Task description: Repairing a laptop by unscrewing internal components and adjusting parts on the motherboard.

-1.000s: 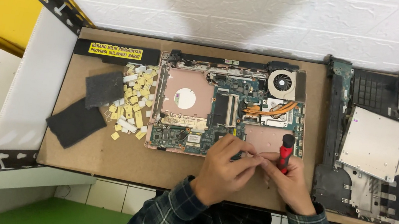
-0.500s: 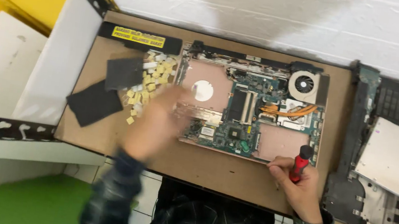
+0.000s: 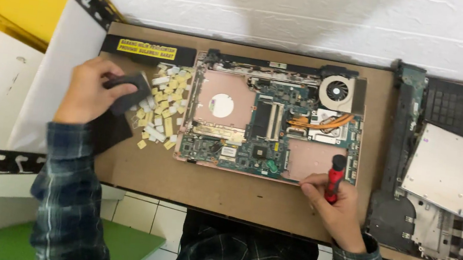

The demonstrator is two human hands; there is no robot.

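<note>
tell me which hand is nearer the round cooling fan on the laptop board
Right. The right hand holds a red screwdriver at the board's front edge, straight below the cooling fan. The left hand grips a dark pad far off to the left, past the scattered keycaps.

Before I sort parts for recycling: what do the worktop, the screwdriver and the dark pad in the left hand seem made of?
Worktop: matte brown fibreboard, it seems, with a thin raw edge. Screwdriver: glossy red and black handle, probably plastic or rubber; the shaft is hidden. Dark pad: dull grey, non-reflective, possibly foam or rubber; the left hand holds it, the right hand the screwdriver.
</note>
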